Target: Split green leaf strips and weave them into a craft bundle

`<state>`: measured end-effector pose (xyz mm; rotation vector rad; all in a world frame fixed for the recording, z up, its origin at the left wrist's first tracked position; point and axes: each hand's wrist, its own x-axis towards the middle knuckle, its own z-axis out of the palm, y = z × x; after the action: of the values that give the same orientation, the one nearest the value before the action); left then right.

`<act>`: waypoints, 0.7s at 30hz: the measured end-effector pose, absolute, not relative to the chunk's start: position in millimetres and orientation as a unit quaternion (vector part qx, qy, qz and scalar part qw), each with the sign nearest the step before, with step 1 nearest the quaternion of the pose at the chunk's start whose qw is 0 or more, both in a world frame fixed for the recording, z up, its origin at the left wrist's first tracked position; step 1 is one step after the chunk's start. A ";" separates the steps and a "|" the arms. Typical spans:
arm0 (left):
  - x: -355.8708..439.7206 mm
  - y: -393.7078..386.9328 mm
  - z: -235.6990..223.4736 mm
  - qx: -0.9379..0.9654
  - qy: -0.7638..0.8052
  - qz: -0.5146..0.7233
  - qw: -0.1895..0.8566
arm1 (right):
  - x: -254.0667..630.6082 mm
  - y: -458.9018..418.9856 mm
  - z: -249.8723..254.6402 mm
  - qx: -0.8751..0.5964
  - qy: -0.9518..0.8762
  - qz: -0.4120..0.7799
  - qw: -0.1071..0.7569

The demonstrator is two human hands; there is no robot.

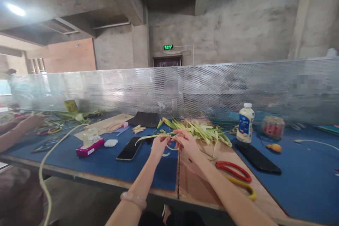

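Note:
My left hand [160, 147] and my right hand [187, 143] are close together above the table's front middle, fingers closed around a pale green strip of husk [149, 136]. One end of the strip curves out to the left past my left fingers. The part between my hands is thin, and its details are too small to make out. Right behind my hands lies a heap of green and yellowish husk leaves [209, 132]. Scissors with one red and one yellow handle [235, 170] lie beside my right forearm, which hides their blades.
A black phone [129, 148], white earphone case [110, 143] and pink tissue pack [90, 147] lie left. On the right are a bottle [245, 123], a jar [273, 127] and a black slab [258, 158]. Another person's hands [29, 123] work at far left. A perforated metal partition [127, 88] stands behind.

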<state>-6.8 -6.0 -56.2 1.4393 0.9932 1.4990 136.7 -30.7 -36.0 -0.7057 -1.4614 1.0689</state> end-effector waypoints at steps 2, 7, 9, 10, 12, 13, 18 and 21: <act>-5.5 -6.6 -56.5 0.581 0.398 0.587 0.398 | 138.2 -28.7 -36.8 -0.309 -0.627 0.437 0.567; -3.5 -8.9 -57.0 0.586 0.405 0.576 0.401 | 141.6 -19.9 -40.0 -0.328 -0.645 0.392 0.568; -3.5 -9.8 -57.2 0.586 0.403 0.572 0.409 | 142.5 -16.0 -41.7 -0.336 -0.647 0.377 0.571; -3.5 -10.2 -57.3 0.587 0.398 0.570 0.415 | 142.8 -14.4 -42.6 -0.341 -0.646 0.371 0.573; -3.4 -11.0 -57.6 0.589 0.385 0.567 0.429 | 143.2 -12.0 -44.2 -0.349 -0.643 0.366 0.576; -3.2 -11.5 -57.6 0.589 0.378 0.566 0.435 | 143.3 -11.2 -44.9 -0.351 -0.640 0.365 0.578; -1.3 -14.5 -57.2 0.581 0.346 0.562 0.476 | 141.3 -9.8 -48.4 -0.355 -0.618 0.365 0.599; -1.0 -15.2 -56.9 0.576 0.325 0.556 0.502 | 139.6 -10.0 -50.3 -0.362 -0.607 0.359 0.610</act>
<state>-1.0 -15.2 -56.9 1.3929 0.7864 1.3443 139.6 -10.0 -50.3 -0.8355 -1.4010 0.8291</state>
